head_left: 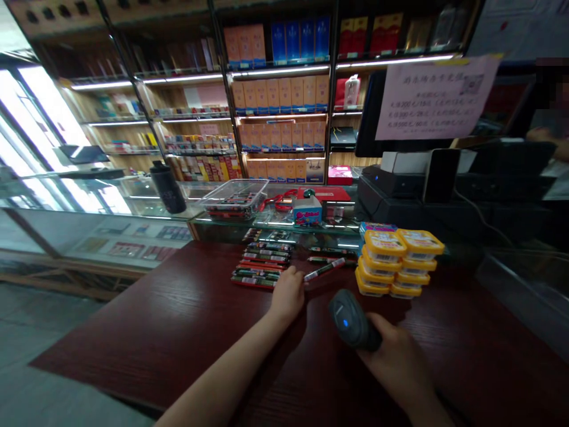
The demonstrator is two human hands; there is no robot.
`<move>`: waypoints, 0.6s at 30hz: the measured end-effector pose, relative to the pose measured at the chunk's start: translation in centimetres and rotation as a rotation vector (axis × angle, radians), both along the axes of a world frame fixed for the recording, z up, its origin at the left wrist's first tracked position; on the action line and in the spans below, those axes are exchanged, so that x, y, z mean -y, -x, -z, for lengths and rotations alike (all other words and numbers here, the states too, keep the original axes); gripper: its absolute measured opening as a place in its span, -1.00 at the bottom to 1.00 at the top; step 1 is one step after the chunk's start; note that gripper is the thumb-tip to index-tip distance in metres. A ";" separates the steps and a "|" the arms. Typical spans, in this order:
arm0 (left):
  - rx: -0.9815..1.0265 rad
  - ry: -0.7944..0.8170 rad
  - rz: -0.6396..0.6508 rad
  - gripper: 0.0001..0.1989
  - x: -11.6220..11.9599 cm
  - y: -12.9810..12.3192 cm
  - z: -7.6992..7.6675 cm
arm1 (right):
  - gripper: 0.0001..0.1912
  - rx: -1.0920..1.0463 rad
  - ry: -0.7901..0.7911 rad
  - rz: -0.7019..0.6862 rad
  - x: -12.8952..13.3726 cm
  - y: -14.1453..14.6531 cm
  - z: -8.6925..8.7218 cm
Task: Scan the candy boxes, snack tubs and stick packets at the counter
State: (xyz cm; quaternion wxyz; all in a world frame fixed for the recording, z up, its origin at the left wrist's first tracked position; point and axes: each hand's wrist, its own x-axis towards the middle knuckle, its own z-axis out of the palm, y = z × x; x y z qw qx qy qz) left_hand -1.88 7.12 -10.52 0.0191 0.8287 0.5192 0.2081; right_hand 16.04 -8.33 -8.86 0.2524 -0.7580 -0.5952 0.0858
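Note:
My right hand (395,350) is wrapped round the handle of a dark grey barcode scanner (349,320) with a small blue light, held above the brown table. My left hand (288,293) is closed at the near end of a single pen (325,270), which slants up to the right from the fingers. Just left of that hand lies a row of pens (260,267) in dark, green and red, side by side. A few more pens (331,256) rest behind the held one. The left fingertips are partly hidden by the hand itself.
Yellow-lidded tubs (384,264) stand stacked right of the pens. Behind, a glass counter carries a clear plastic box (235,198), a small blue-and-pink carton (306,210) and a black bottle (168,187). A monitor with a pink paper sign (438,98) stands back right. A person is partly visible at far right.

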 end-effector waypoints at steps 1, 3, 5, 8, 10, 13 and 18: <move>0.006 0.019 -0.014 -0.86 0.7 0.3 0.3 | -0.78 0.003 -0.007 -0.007 0.0 -0.1 0.2; 0.016 0.047 -0.043 -0.88 1.5 0.7 0.8 | -0.78 -0.014 -0.017 -0.031 0.0 -0.2 0.4; 0.028 0.066 -0.065 -0.88 1.8 0.8 1.1 | -0.79 -0.048 -0.020 -0.056 0.0 -0.5 0.7; 0.038 0.084 -0.088 -0.86 1.8 0.7 1.1 | -0.82 -0.095 -0.013 -0.100 -0.2 -0.9 0.9; 0.029 0.082 -0.104 -0.86 1.7 0.7 1.1 | -0.81 -0.109 -0.005 -0.128 -0.2 -1.0 0.9; 0.008 0.063 -0.113 -0.88 1.6 0.7 1.1 | -0.81 -0.112 0.022 -0.152 -0.2 -1.1 0.9; 0.015 0.022 -0.104 -0.89 1.6 0.8 1.6 | -0.81 -0.070 0.060 -0.154 0.0 -1.0 0.9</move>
